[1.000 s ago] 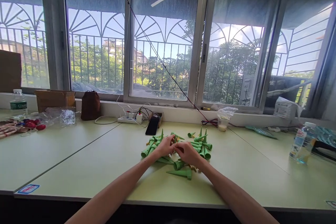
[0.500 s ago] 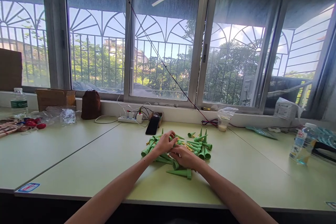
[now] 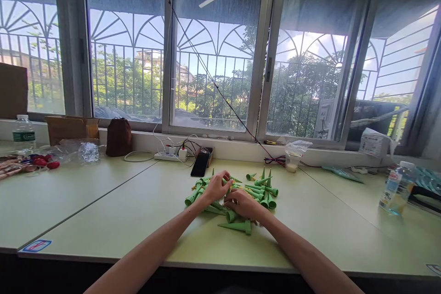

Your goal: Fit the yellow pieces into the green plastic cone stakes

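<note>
Green plastic cones (image 3: 265,181) lie heaped in the middle of the table, with small yellow pieces (image 3: 247,188) scattered among them. My left hand (image 3: 217,187) is over the left half of the heap, its fingers bent in a pinch around a green piece that is mostly hidden. Close beside it, my right hand (image 3: 241,203) has its fingers curled downward; what they hold, if anything, is hidden. Nearer to me, one green cone with a squared end (image 3: 236,226) lies on its side below my right hand.
Behind the heap are a black phone (image 3: 200,164) and a white power strip (image 3: 169,156) with cables. A plastic bottle (image 3: 398,188) stands at the right. A brown pouch (image 3: 119,138) and a cardboard box (image 3: 72,129) are at the back left. Windows line the far side.
My right hand's fingers have drawn slightly away from my left hand and curled further down. My left hand has hardly moved.
</note>
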`<state>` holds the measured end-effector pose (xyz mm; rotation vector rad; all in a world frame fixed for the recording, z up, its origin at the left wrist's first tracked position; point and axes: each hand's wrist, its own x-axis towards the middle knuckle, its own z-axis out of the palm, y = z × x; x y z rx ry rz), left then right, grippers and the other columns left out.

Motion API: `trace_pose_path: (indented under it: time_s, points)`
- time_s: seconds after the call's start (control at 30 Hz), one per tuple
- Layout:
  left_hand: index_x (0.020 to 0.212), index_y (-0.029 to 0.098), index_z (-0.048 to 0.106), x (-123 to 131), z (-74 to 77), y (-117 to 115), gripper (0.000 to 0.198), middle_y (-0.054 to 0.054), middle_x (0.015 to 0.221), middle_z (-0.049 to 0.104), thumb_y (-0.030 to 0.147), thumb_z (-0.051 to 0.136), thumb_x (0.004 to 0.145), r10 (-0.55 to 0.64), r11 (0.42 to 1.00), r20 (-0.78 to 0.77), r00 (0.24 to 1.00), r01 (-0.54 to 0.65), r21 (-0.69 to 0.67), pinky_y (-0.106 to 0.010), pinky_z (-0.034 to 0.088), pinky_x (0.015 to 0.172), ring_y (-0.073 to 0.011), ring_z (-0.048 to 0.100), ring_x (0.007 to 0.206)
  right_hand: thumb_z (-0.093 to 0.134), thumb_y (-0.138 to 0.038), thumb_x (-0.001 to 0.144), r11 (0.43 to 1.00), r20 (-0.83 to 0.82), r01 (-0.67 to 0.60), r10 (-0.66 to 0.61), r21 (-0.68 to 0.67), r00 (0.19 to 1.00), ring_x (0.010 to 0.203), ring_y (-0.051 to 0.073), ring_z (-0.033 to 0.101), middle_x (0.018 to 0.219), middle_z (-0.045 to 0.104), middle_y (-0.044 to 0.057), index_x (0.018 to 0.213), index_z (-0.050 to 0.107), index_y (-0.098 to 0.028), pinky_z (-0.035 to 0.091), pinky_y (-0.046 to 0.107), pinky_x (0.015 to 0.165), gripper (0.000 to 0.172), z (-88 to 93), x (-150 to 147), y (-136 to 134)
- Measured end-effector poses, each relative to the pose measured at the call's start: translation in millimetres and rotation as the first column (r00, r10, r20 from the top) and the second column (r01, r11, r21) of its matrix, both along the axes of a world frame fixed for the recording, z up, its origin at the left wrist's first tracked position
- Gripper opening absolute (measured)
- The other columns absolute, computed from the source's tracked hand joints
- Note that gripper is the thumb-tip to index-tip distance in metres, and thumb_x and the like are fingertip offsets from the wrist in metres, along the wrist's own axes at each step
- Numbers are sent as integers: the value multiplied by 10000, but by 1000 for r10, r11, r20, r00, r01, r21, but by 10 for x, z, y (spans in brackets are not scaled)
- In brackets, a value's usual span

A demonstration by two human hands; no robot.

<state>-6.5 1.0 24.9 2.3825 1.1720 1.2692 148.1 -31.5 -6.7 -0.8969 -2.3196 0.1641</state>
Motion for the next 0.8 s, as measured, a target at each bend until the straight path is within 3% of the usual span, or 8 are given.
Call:
trace_pose_path:
  time_s: [0.47,0.8]
  points:
    - [895,178,586,16,-1,-15,162,-17,810,655,316,545,822,-9,1000,-17,1000,8,-20,-246,434,608,-127,568,618,660,-55,713,990,-55,48,-56,-134,997,583,109,523,625,612,-22,746,708,-178,398,207,583,136,-24,-45,44]
    - [871,175,574,16,-53,36,125,0,768,630,284,562,809,-31,1000,-36,999,31,0,-237,427,601,-118,560,605,624,-36,735,997,-86,65,-69,-38,994,710,123,538,875,621,34,778,673,-163,427,228,687,143,-24,27,29]
